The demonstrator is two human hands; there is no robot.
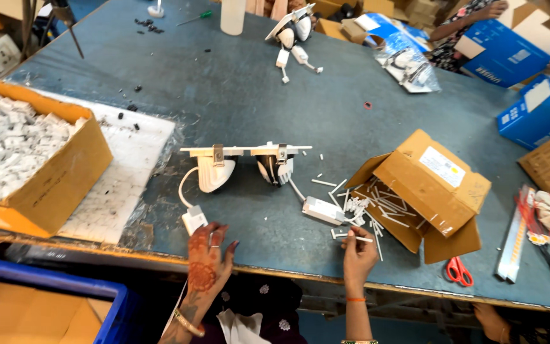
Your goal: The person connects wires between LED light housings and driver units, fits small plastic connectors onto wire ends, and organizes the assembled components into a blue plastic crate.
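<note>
The left hand point(207, 255) is resting open, fingers spread, its tips touching a small white plastic box point(193, 220) wired to a rounded white lamp point(214, 172). The right hand point(358, 251) is pinching a thin white tube point(358, 238), probably plastic, just near a tipped cardboard carton point(428, 191) spilling more tubes. Everything is lying on a scuffed blue-grey table point(237, 95).

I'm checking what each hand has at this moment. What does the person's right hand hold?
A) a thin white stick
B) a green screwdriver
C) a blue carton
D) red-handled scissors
A: the right hand pinches a thin white stick at the table's near edge; the red-handled scissors lie untouched on the table to its right.
</note>
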